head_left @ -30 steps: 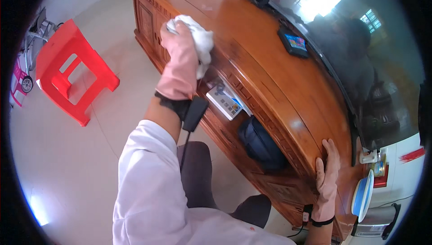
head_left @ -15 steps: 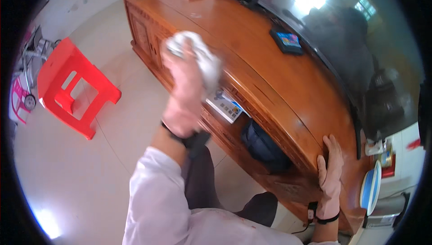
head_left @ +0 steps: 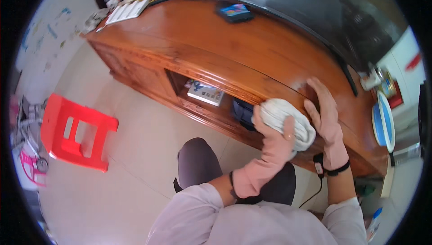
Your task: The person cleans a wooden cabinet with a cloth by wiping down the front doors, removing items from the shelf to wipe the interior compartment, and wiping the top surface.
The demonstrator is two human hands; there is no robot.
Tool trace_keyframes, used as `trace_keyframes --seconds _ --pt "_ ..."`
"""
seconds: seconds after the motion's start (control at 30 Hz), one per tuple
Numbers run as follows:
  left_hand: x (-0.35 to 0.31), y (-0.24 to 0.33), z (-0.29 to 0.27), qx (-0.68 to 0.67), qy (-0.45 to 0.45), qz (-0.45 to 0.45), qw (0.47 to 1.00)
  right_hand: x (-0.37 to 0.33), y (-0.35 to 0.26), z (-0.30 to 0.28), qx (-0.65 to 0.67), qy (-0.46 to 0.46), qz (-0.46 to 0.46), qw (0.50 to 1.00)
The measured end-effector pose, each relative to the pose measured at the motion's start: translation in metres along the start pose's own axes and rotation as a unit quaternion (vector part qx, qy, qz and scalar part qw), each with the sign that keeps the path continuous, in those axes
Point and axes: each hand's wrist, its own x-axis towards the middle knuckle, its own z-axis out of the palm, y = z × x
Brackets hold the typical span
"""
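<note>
A bunched white cloth is gripped in my left hand, with the thumb across its near side. The cloth is against the front edge of the brown wooden TV cabinet, close beside my right hand. That right hand lies on the cabinet top near its right end, thumb apart from the fingers, holding nothing. Both hands wear pinkish coverings with dark bands at the wrists. The palm side of the left hand is hidden by the cloth.
A large television stands along the cabinet's back, with a small dark device before it. Books and a dark bag sit in the open shelf. A red plastic stool is at left, a blue-white basin at right.
My left hand has brought the cloth rightward and nearer along the cabinet front, up beside my right hand. The view has turned; the right hand stays on the cabinet top.
</note>
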Motion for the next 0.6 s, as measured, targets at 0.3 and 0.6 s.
trace_keyframes --seconds 0.3,0.6 --pt "0.095 0.021 -0.1 -0.292 -0.076 -0.333 0.893 -0.024 -0.102 0.019 0.06 0.016 -0.216 0.974" --pt "0.141 0.025 -0.144 0.229 -0.356 0.013 0.906 0.019 -0.099 0.088 -0.057 0.103 -0.073 0.99"
